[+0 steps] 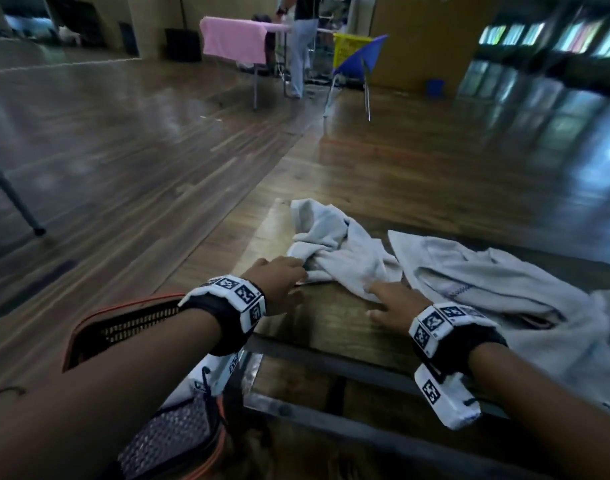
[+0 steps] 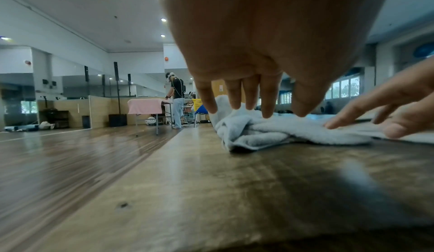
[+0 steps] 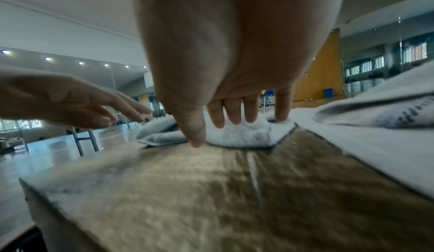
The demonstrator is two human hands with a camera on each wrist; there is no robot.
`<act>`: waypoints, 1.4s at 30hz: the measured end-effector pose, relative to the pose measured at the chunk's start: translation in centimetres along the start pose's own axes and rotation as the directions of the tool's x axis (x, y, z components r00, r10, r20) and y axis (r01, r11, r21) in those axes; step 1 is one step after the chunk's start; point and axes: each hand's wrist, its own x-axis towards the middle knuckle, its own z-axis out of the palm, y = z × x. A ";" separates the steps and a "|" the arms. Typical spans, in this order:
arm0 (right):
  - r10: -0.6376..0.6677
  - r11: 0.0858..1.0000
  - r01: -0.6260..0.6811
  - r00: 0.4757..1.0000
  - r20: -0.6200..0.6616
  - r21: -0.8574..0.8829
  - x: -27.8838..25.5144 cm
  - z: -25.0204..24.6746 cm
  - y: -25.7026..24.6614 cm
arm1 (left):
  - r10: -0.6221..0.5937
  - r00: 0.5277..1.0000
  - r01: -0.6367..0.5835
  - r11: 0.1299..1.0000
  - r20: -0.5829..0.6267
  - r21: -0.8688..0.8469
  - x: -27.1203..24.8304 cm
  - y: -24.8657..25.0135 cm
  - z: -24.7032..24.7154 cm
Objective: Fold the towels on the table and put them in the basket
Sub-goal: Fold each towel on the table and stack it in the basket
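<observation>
The crumpled towel (image 1: 334, 247) lies bunched at the left end of the wooden table (image 1: 334, 327), its long axis running from the table's far-left corner toward the near right. No label or writing shows on it. At far left, beside the table, stands the basket (image 1: 123, 327), dark mesh with an orange rim. The left hand (image 1: 279, 285) reaches over the towel's near-left edge, fingers extended and slightly spread, their tips at or just above the cloth; whether they press it I cannot tell. The right hand (image 1: 395, 304) lies with straight, spread fingers, tips touching the towel's near-right edge. Neither hand clamps anything. Right of that, the larger towel (image 1: 504, 289) is spread loosely, carrying a short row of dark stitched marks, too blurred to read.
</observation>
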 end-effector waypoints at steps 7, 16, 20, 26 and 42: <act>-0.049 0.998 0.041 0.984 -0.173 -0.048 -0.5 2.1 1.8 | -0.082 0.995 0.073 0.990 0.065 0.122 3.0 -1.2 2.2; -0.033 0.999 0.036 0.981 -0.191 0.010 -3.4 2.0 2.9 | 0.095 0.980 -0.089 0.995 0.172 -0.046 0.0 2.5 2.6; 0.070 0.995 -0.075 0.994 -0.083 -0.060 -5.4 1.2 5.1 | 0.294 0.954 -0.290 0.954 0.049 -0.073 -3.0 6.0 3.3; 0.136 0.968 -0.179 0.963 -0.231 -0.178 -7.2 2.2 5.4 | 0.353 0.922 -0.380 0.903 -0.157 -0.200 -4.5 7.4 2.7; -0.085 0.995 0.086 0.996 -0.018 0.042 -5.2 -0.2 0.0 | 0.181 0.981 -0.191 0.966 -0.072 -0.172 -1.3 1.8 3.2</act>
